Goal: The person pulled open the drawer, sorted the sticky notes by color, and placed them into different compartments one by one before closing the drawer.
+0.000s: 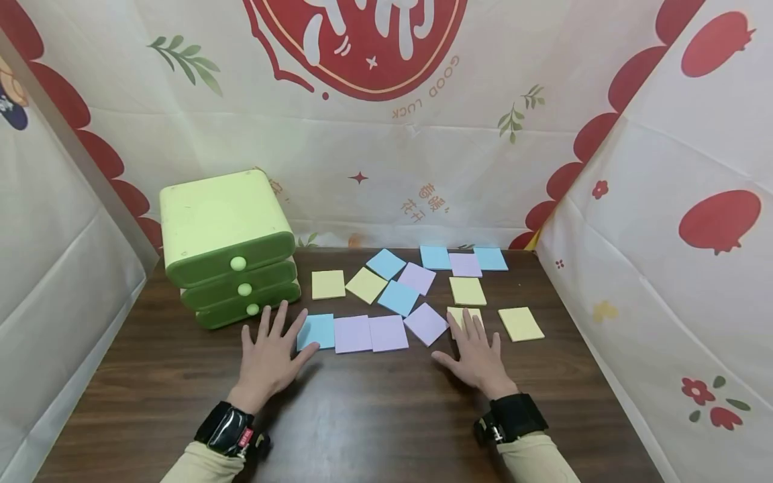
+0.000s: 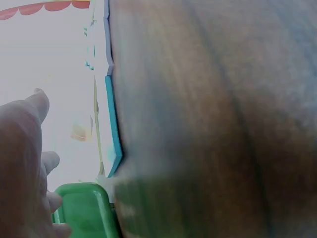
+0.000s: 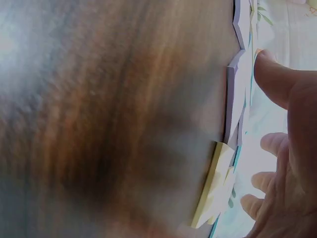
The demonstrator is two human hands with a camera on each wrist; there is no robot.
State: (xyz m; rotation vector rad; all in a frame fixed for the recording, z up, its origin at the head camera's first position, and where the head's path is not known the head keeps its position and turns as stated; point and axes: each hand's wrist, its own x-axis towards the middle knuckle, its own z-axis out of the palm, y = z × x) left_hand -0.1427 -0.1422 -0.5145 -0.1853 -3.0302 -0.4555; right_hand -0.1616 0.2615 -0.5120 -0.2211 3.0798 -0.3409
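Several square sticky-note pads in yellow, blue and purple lie across the table. My left hand (image 1: 268, 359) is spread with straight fingers, its thumb side beside a blue pad (image 1: 317, 331). In the left wrist view that hand appears above the tabletop, near the blue pad's edge, and holds nothing. My right hand (image 1: 477, 355), also spread, partly covers a yellow pad (image 1: 454, 312); the right wrist view shows its fingers apart from the pads. Between the hands lie purple pads (image 1: 353, 334), one of them turned askew (image 1: 426, 325). Another yellow pad (image 1: 521, 324) lies right of my right hand.
A green drawer box (image 1: 226, 248) with three drawers stands at the back left, close to my left fingertips. Printed cloth (image 1: 362, 147) walls the table's back and both sides. More pads, including a blue one (image 1: 490, 259), lie along the back edge. Dark wood (image 1: 362, 416) stretches in front.
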